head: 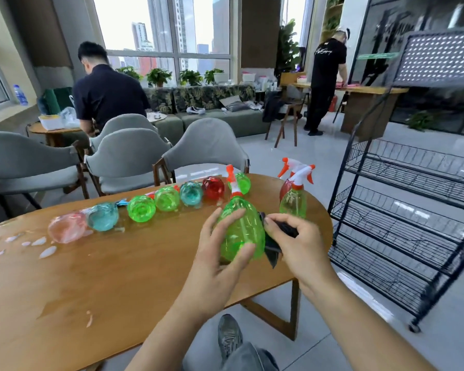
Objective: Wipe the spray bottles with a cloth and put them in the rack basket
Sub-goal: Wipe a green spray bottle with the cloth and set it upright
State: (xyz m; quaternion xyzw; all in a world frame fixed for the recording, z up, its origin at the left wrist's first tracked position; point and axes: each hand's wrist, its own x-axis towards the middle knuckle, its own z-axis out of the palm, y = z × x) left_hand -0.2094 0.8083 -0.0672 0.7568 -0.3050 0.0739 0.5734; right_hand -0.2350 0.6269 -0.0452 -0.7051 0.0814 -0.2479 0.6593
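**Green bottle held, cloth on its side**

Here, left hand (217, 259) gripped the green spray bottle (240, 230) upright above the wooden table (97, 277), fingers curled round its body. Right hand (296, 245) pinched a dark cloth (272, 250) vs. the bottle's right side. Seven other bottles lay in a row behind; two stood nr the black wire rack (402, 223).

Two bare forearms, no sleeves showing up to the frame's lower edge. Left hand (214, 266) and right hand (300, 245) ungloved, no rings, watch or bracelet visible. Below, a leg in grey-blue jeans (249, 357) and a grey mesh sneaker (228, 336) with laces, pale sole edge.
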